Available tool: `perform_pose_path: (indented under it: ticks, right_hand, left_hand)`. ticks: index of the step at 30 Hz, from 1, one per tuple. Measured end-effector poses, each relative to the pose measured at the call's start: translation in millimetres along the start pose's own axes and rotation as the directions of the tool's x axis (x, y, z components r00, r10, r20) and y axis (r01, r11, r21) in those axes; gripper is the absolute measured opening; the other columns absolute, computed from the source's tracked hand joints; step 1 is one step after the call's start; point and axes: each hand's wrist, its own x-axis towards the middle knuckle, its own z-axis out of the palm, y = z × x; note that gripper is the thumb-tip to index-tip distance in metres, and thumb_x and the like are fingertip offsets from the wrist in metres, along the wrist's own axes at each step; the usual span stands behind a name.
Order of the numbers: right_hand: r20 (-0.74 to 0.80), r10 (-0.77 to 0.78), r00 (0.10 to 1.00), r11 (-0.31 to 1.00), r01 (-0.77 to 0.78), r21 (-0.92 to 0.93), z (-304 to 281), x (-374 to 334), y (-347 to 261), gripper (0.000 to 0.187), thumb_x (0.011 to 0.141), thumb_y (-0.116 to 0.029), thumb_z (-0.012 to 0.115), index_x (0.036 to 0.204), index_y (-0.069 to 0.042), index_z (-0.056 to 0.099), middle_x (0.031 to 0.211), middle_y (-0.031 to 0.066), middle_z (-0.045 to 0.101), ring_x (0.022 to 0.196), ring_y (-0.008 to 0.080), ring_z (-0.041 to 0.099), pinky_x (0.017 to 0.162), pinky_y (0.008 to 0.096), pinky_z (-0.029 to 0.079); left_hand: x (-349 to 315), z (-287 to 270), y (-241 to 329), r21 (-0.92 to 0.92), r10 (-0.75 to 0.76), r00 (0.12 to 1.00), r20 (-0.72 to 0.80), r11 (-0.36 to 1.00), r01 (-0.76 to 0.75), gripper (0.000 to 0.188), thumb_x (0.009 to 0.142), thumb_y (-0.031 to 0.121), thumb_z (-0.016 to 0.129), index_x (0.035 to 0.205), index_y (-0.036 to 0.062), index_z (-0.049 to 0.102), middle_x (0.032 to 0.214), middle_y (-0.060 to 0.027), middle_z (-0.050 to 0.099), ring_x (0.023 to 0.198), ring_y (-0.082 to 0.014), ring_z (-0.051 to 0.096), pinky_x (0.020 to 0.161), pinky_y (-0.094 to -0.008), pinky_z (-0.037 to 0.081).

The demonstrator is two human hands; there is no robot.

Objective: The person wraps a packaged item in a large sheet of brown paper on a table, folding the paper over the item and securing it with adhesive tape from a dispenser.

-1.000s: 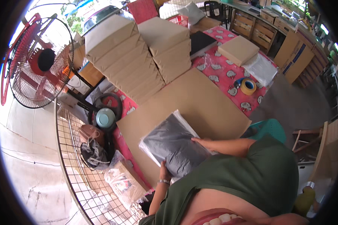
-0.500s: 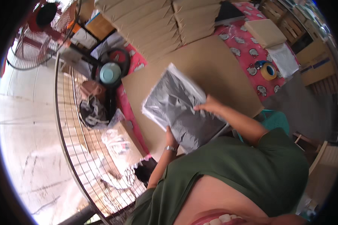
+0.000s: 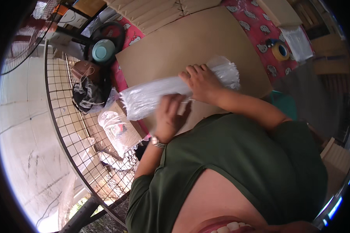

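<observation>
A long, crinkled stack of clear plastic bags (image 3: 146,96) lies slantwise over a flat brown cardboard sheet (image 3: 221,35) in front of me. My right hand (image 3: 201,83) rests on the stack right of its middle, its fingers bent and closed over the plastic. Close to the near edge, my left hand (image 3: 171,118) is slightly smeared by motion. Its fingers curve with a gap to the thumb, and I see nothing clearly held in them.
Folded brown cardboard (image 3: 155,11) is piled at the back. A tape roll (image 3: 280,51) and a clear plastic packet (image 3: 298,42) sit on the pink patterned cover at right. To the left are a light-blue bowl (image 3: 103,51), a dark drawstring bag (image 3: 90,93) and a wire-mesh rail (image 3: 72,128).
The dark plastic-wrapped packet that both hands held has left them and is no longer in view. Both hands are now at the clear bags on the cardboard. My view has shifted somewhat.
</observation>
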Motion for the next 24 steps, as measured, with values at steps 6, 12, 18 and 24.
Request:
perform_pose_path:
  ticks: [6, 12, 18, 24]
  right_hand:
    - [0.163, -0.034, 0.986, 0.999, 0.037, -0.014, -18.4, 7.4, -3.1, 0.045, 0.076, -0.025, 0.066, 0.115, -0.006, 0.051, 0.104, 0.0128, 0.055, 0.104, 0.0271, 0.053, 0.088, 0.0407, 0.040]
    - [-0.299, -0.104, 0.949, 0.983, 0.143, 0.112, -110.8, 36.2, -27.2, 0.080, 0.085, -0.047, 0.056, 0.141, 0.000, 0.026, 0.145, 0.0192, 0.030, 0.135, 0.0337, 0.028, 0.110, 0.0489, 0.021]
    - [0.351, 0.124, 0.928, 0.992, -0.124, -0.023, -10.2, 29.4, 0.1, 0.087, 0.089, -0.065, 0.029, 0.144, 0.002, 0.020, 0.150, 0.0179, 0.025, 0.140, 0.0303, 0.021, 0.112, 0.0515, 0.014]
    - [0.073, -0.094, 0.993, 0.995, 0.095, -0.015, -9.3, 35.9, -14.8, 0.096, 0.083, -0.070, 0.036, 0.144, 0.003, 0.020, 0.146, 0.0190, 0.031, 0.136, 0.0351, 0.025, 0.111, 0.0527, 0.017]
  left_hand:
    - [24.2, -18.0, -38.5, 0.420, -0.167, 0.948, 0.271, 0.907, 0.040, 0.118, 0.048, 0.050, 0.084, 0.142, 0.0049, 0.029, 0.136, -0.0171, 0.044, 0.128, -0.0332, 0.039, 0.108, -0.0507, 0.025]
    - [17.6, -13.1, -45.0, 0.431, -0.159, 0.955, 0.252, 0.902, 0.036, 0.110, 0.053, 0.052, 0.080, 0.141, 0.0068, 0.031, 0.136, -0.0145, 0.044, 0.127, -0.0310, 0.041, 0.108, -0.0515, 0.025]
    - [31.8, -12.6, -35.7, 0.396, -0.147, 0.971, 0.191, 0.916, 0.060, 0.094, 0.064, 0.045, 0.073, 0.139, 0.0044, 0.034, 0.134, -0.0145, 0.046, 0.127, -0.0291, 0.041, 0.107, -0.0494, 0.027]
    - [24.7, -3.1, -60.3, 0.528, -0.173, 0.968, 0.182, 0.848, 0.052, 0.093, 0.061, 0.044, 0.075, 0.137, 0.0057, 0.038, 0.106, -0.0085, 0.057, 0.103, -0.0256, 0.053, 0.103, -0.0503, 0.031]
